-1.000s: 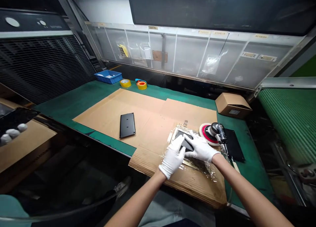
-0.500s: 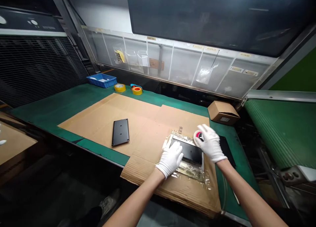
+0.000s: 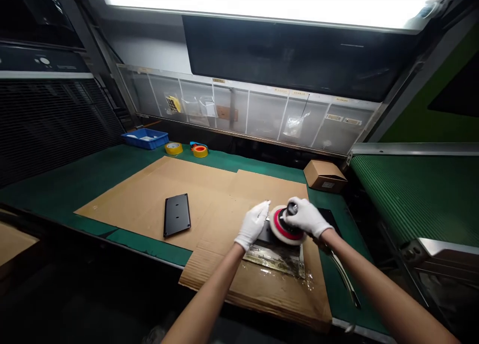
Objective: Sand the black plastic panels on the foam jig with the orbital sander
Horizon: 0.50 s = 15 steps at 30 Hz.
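Note:
My right hand [image 3: 305, 217], in a white glove, grips the top of an orbital polisher [image 3: 286, 227] with a white and red pad. The pad rests on a black panel [image 3: 266, 234], covering most of it. My left hand [image 3: 252, 225], also gloved, lies flat at the panel's left edge and holds nothing. Beneath the panel is a stained, shiny foil sheet [image 3: 275, 260] on corrugated cardboard [image 3: 213, 199]. Another black plate [image 3: 177, 215] with two holes lies on the cardboard to the left. A third dark plate [image 3: 329, 217] lies partly hidden behind my right hand.
A green bench mat [image 3: 112, 177] lies under the cardboard, and a dark cable [image 3: 344, 279] runs along it. At the back are a blue tray [image 3: 145, 138], two tape rolls [image 3: 174, 148], and a cardboard box [image 3: 325, 176]. A green conveyor belt [image 3: 419, 194] runs on the right.
My right hand has brought the polisher from the panel's far right corner onto the panel. My left hand has moved slightly further along the panel, and the view has tilted upward.

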Available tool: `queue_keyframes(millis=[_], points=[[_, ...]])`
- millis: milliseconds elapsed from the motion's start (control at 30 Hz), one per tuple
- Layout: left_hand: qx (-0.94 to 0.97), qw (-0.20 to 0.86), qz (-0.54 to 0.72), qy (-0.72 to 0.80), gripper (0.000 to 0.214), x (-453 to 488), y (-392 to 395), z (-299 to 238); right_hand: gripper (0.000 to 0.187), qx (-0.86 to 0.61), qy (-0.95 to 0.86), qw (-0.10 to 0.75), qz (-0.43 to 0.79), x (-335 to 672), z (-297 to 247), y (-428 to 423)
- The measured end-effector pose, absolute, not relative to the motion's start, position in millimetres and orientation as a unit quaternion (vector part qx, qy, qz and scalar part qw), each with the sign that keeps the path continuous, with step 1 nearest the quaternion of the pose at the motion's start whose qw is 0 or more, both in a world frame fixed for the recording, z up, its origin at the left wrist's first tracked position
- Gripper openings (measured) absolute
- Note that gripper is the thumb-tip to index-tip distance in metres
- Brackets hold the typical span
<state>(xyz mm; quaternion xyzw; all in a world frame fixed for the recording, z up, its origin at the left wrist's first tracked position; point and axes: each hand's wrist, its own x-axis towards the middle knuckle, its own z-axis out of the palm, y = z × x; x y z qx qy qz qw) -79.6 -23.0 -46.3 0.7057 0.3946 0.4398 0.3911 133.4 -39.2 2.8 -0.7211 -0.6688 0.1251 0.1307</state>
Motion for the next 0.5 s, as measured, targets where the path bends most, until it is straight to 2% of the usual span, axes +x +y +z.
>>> queue_keyframes(millis=[100,167,300,500], points=[[0.744,0.408,0.431,0.308,0.037,-47.3,-1.8,-24.9,0.051,-0.664,-0.734,0.052,0.132,95.4,3.2,-48.6],[0.757,0.401,0.413,0.309,0.031,-31.3,7.3,-20.3,0.053,-0.656,-0.743,0.02,0.127,75.3,4.8,-43.8],[0.715,0.407,0.429,0.373,0.022,-35.8,7.3,-29.5,0.052,-0.665,-0.732,0.02,0.149,53.4,8.3,-33.9],[0.637,0.387,0.483,0.459,0.026,-61.7,9.7,-41.1,0.057,-0.629,-0.755,0.022,0.186,31.7,12.5,-31.4]])
